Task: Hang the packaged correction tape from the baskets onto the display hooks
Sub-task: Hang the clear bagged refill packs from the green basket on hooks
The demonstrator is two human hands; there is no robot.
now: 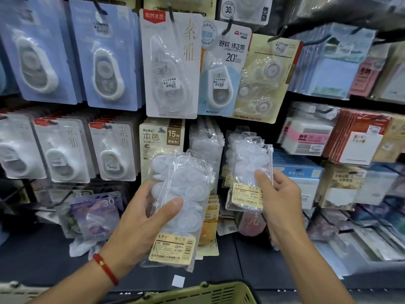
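Observation:
My left hand [144, 218] grips a small stack of clear bags of white correction tape [184, 194] with a yellow label at the bottom, held tilted in front of the display. My right hand [278, 202] pinches one more clear bag of correction tape [249, 170] by its lower right side, thumb on its front, held upright against the packs that hang on a hook at the middle right. More of the same clear bags [206, 141] hang just left of it. The hook itself is hidden behind the packs.
The wall is crowded with carded correction tapes: blue cards [103, 60] at upper left, white cards [171, 62] in the centre, sticky notes [331, 77] at right. A green basket's rim [197, 292] shows at the bottom edge. A dark shelf ledge [43, 260] runs below the hooks.

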